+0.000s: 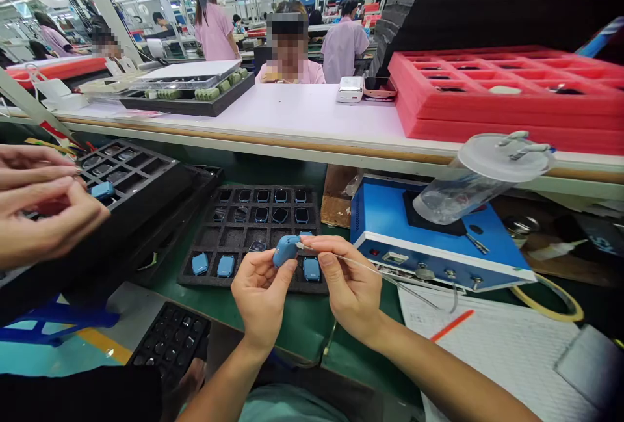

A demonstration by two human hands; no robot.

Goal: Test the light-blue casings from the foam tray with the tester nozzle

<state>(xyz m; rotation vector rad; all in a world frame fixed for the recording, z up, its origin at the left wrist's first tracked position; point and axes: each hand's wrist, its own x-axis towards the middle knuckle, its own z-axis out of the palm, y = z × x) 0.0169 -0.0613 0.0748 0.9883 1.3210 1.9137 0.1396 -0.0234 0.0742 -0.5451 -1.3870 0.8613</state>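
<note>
Green surface [302, 315], black tray [209, 237] on it. Left hand [260, 285] pinches blue case [285, 251] over tray's near side; long axis slants, upper end pointing right. Right hand [355, 282] pinches thin wire [312, 250], pale tip at case's right side; can't tell if touching.

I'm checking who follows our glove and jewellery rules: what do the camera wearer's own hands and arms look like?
The left hand and right hand are ungloved, with no rings, watch or bracelet visible. Both forearms are bare as far as they show, without sleeves or clear markings.
</note>
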